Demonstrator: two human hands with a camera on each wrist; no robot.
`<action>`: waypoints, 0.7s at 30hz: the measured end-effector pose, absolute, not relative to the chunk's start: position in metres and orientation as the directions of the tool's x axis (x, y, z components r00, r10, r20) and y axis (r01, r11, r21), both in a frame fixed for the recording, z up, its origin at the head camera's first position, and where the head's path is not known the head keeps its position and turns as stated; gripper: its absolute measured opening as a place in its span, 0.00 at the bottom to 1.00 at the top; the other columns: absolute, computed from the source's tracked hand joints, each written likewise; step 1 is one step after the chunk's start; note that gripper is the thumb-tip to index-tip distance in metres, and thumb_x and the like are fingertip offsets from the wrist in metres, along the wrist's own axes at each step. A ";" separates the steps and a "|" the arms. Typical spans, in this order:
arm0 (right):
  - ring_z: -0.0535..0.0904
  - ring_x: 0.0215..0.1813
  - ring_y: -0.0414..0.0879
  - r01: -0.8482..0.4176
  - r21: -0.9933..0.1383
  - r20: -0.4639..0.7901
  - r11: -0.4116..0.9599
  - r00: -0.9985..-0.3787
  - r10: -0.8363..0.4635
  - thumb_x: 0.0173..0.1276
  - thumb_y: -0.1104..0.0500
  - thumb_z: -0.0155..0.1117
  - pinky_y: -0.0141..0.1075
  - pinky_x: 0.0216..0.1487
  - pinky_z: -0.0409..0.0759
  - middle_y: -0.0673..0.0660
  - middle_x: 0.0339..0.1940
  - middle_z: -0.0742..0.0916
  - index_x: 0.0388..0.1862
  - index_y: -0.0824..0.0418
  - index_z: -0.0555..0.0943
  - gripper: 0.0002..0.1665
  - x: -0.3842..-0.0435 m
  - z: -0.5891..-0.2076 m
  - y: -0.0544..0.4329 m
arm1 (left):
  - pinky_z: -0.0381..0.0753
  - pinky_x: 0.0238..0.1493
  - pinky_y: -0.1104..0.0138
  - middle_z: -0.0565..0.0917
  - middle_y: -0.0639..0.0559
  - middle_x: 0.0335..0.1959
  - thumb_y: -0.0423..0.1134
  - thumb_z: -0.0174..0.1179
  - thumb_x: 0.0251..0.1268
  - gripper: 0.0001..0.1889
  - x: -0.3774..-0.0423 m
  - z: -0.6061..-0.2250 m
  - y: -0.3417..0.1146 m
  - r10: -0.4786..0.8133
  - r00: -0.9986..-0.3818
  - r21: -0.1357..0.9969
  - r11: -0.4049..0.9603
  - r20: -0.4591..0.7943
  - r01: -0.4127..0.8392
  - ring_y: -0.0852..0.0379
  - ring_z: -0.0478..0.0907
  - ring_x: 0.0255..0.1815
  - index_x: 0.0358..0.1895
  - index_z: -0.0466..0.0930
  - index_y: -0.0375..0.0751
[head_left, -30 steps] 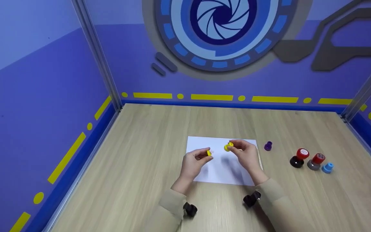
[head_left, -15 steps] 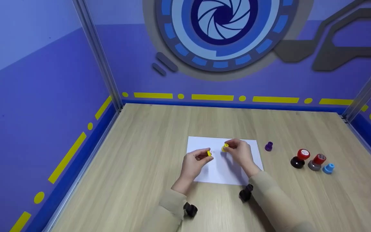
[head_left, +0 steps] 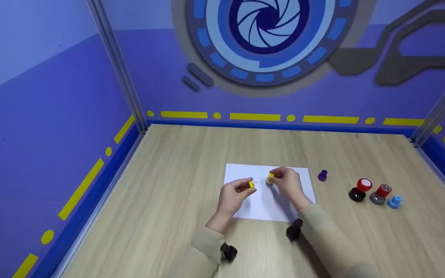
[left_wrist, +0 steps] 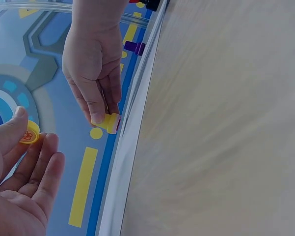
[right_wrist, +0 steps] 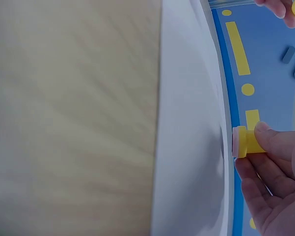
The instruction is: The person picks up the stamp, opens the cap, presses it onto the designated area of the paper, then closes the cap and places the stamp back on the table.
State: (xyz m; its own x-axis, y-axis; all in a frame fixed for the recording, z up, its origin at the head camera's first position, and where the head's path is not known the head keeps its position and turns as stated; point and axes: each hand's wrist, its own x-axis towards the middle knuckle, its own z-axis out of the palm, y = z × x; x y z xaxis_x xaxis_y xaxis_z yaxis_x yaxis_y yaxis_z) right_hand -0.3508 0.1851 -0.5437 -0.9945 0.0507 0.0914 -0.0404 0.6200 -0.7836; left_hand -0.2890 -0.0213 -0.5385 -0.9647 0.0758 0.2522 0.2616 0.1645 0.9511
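A sheet of white paper (head_left: pixel 259 210) lies on the table under both hands. My left hand (head_left: pixel 228 199) pinches a small round yellow cap (left_wrist: pixel 32 132) between thumb and fingers, held above the paper's left part. The cap bears a red flower picture. With thumb and fingertips, my right hand (head_left: pixel 290 185) grips a yellow stamp (right_wrist: pixel 244 141) by its handle. The stamp stands upright, its pale pink face down at the paper's surface, right of the cap. A faint reddish print (head_left: pixel 255 182) shows on the paper between the hands.
Right of the paper stands a small purple stamp (head_left: pixel 322 175). Farther right are a red-and-black stamp (head_left: pixel 359 190), a red-and-grey stamp (head_left: pixel 379 194) and a light blue stamp (head_left: pixel 394 202). Blue-purple panels (head_left: pixel 160 77) border the wooden table (head_left: pixel 160 181) at the back and sides.
My right hand has moved a little left with the yellow stamp, which has turned from tilted to upright over the paper. The left hand stays in place with the cap.
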 end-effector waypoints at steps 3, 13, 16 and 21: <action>0.86 0.47 0.54 -0.040 -0.780 0.090 0.625 -0.995 0.048 0.65 0.67 0.72 0.47 0.52 0.86 0.65 0.44 0.91 0.47 0.68 0.87 0.12 -0.351 -0.544 0.185 | 0.87 0.46 0.75 0.91 0.42 0.45 0.35 0.74 0.61 0.17 -0.289 -0.539 -0.021 0.076 -0.963 0.949 0.169 0.258 0.267 0.55 0.87 0.45 0.53 0.88 0.34; 0.86 0.45 0.53 -0.019 -0.789 0.064 0.614 -0.997 0.051 0.63 0.67 0.73 0.43 0.50 0.84 0.63 0.42 0.92 0.45 0.67 0.89 0.11 -0.352 -0.546 0.184 | 0.86 0.45 0.76 0.91 0.42 0.44 0.33 0.74 0.61 0.16 -0.289 -0.537 -0.021 0.084 -0.964 0.951 0.163 0.251 0.262 0.58 0.87 0.43 0.52 0.89 0.35; 0.86 0.45 0.51 -0.008 -0.787 0.052 0.617 -0.997 0.054 0.63 0.67 0.73 0.39 0.48 0.83 0.62 0.42 0.92 0.45 0.66 0.89 0.11 -0.352 -0.547 0.184 | 0.85 0.44 0.76 0.91 0.42 0.43 0.33 0.73 0.61 0.16 -0.288 -0.536 -0.021 0.085 -0.964 0.950 0.171 0.251 0.263 0.59 0.86 0.42 0.52 0.89 0.35; 0.86 0.44 0.50 -0.009 -0.767 0.042 0.642 -0.998 0.036 0.63 0.67 0.73 0.38 0.45 0.83 0.62 0.42 0.91 0.45 0.66 0.88 0.10 -0.351 -0.546 0.183 | 0.86 0.45 0.75 0.91 0.43 0.44 0.34 0.73 0.61 0.16 -0.288 -0.537 -0.021 0.084 -0.964 0.949 0.176 0.251 0.262 0.59 0.86 0.43 0.52 0.89 0.35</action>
State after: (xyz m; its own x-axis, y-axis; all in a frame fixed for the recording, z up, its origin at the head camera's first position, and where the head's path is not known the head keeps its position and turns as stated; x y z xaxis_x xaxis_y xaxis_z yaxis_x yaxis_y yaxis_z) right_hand -0.3507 0.1834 -0.5456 -0.9985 0.0364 0.0420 -0.0088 0.6421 -0.7665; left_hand -0.2878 -0.0215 -0.5369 -0.9644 0.0839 0.2506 0.2619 0.1763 0.9489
